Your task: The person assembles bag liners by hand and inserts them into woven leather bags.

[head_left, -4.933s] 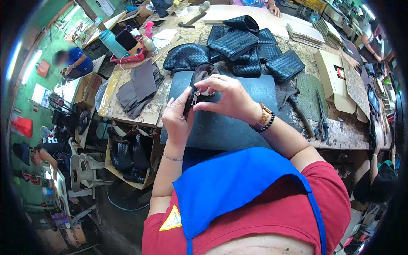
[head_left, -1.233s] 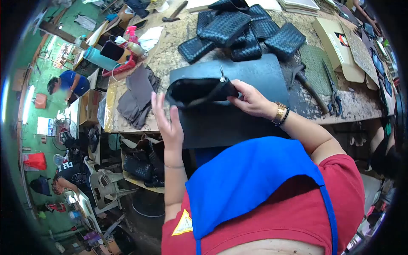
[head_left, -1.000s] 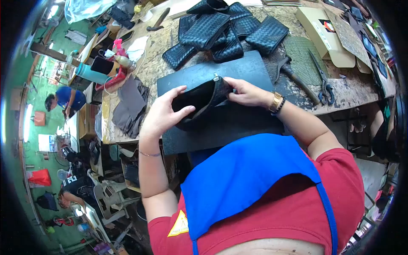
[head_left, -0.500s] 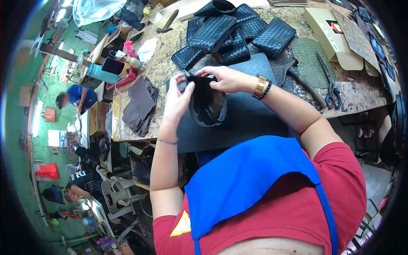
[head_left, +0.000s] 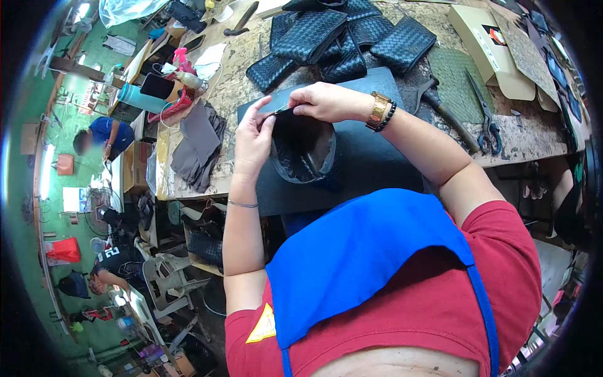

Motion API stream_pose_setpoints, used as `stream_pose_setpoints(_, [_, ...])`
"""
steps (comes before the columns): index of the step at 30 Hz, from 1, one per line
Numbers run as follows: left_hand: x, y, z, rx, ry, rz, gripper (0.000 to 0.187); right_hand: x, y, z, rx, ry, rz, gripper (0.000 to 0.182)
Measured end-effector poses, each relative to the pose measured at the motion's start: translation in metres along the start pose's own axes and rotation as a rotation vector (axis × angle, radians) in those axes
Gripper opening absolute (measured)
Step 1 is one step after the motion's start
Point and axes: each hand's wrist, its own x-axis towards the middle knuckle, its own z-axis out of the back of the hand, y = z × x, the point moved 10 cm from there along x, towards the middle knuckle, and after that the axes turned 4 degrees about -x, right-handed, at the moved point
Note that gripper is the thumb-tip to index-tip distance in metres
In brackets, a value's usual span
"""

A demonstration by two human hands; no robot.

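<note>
Over a dark flat board (head_left: 370,157) on the bench, a black pouch (head_left: 301,171) is held with its mouth facing me and its inside showing. My left hand (head_left: 252,141) pinches the far left part of the rim, at what looks like a zip end, between thumb and fingers. Close beside it, my right hand (head_left: 326,102) has thumb and fingers closed on the far edge of the same pouch. A small shiny metal bit (head_left: 282,109) shows between the two hands. Beyond them lies a heap of black woven-pattern pouches (head_left: 311,39).
Right of the board are a hammer (head_left: 447,115), scissors (head_left: 485,119) and a cardboard box (head_left: 480,44). Grey-brown cloth pieces (head_left: 198,141) and a red basket (head_left: 179,105) lie left. Another hammer (head_left: 241,20) is farther back. Two people work left, near a plastic chair (head_left: 164,279).
My right hand has moved left along the pouch's far edge, closer to my left hand. The pouch's mouth now looks wider and rounder. The whole view has shifted slightly.
</note>
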Motion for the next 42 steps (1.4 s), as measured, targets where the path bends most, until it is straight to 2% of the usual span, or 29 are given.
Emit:
stream_pose_setpoints(1, [-0.001, 0.006, -0.002, -0.193, 0.059, 0.039, 0.040, -0.003, 0.000, -0.002, 0.022, 0.013, 0.008, 0.024])
stream_pose_setpoints(3, [-0.008, 0.012, -0.004, -0.332, 0.148, 0.134, 0.040, -0.007, 0.000, -0.003, 0.061, 0.044, 0.030, 0.023])
stream_pose_setpoints(6, [-0.017, 0.027, -0.012, -0.360, 0.275, 0.305, 0.039, -0.011, -0.011, -0.024, 0.123, 0.194, -0.027, 0.022])
stream_pose_setpoints(7, [-0.020, 0.032, -0.011, -0.386, 0.272, 0.338, 0.039, -0.013, -0.009, -0.021, 0.119, 0.141, -0.053, 0.022])
stream_pose_setpoints(9, [-0.026, 0.039, -0.015, -0.439, 0.277, 0.406, 0.039, -0.018, 0.015, -0.006, 0.034, 0.012, 0.070, 0.029])
stream_pose_setpoints(10, [-0.028, 0.033, -0.014, -0.421, 0.250, 0.402, 0.030, -0.019, 0.027, -0.003, 0.006, -0.022, 0.122, 0.036])
stream_pose_setpoints(14, [-0.029, 0.040, -0.016, -0.351, 0.225, 0.377, 0.016, -0.020, 0.055, -0.001, -0.192, -0.070, 0.235, 0.033])
stream_pose_setpoints(17, [-0.028, 0.024, -0.022, -0.238, 0.261, 0.247, 0.015, -0.017, 0.052, -0.007, -0.195, -0.056, 0.220, 0.030])
stream_pose_setpoints(18, [-0.029, 0.020, -0.017, -0.138, 0.203, 0.210, 0.014, -0.017, 0.051, -0.005, -0.186, -0.071, 0.200, 0.029])
stream_pose_setpoints(21, [-0.038, -0.030, -0.003, 0.225, 0.029, -0.143, 0.016, -0.024, 0.051, -0.004, -0.154, -0.113, 0.173, 0.026])
stream_pose_setpoints(22, [-0.043, -0.043, 0.000, 0.293, -0.007, -0.118, 0.014, -0.026, 0.051, -0.005, -0.142, -0.128, 0.186, 0.026])
stream_pose_setpoints(25, [-0.054, -0.059, -0.005, 0.486, -0.020, -0.261, 0.010, -0.028, 0.052, -0.011, -0.121, -0.112, 0.224, 0.023])
stream_pose_setpoints(32, [-0.061, -0.065, -0.006, 0.624, -0.016, -0.357, 0.010, -0.025, 0.059, -0.017, -0.111, -0.056, 0.274, 0.022])
stream_pose_setpoints(35, [-0.062, -0.060, -0.004, 0.610, -0.043, -0.346, 0.008, -0.024, 0.062, -0.018, -0.144, -0.042, 0.271, 0.022])
stream_pose_setpoints(38, [-0.060, -0.028, 0.008, 0.190, -0.085, -0.113, 0.006, -0.022, 0.052, -0.018, -0.132, -0.076, 0.239, 0.023])
stream_pose_setpoints(41, [-0.061, 0.010, 0.006, -0.097, -0.028, 0.111, 0.007, -0.021, 0.050, -0.017, -0.122, -0.073, 0.233, 0.022])
stream_pose_setpoints(42, [-0.062, 0.007, 0.005, -0.092, -0.013, 0.119, 0.008, -0.020, 0.055, -0.014, -0.120, -0.100, 0.262, 0.021])
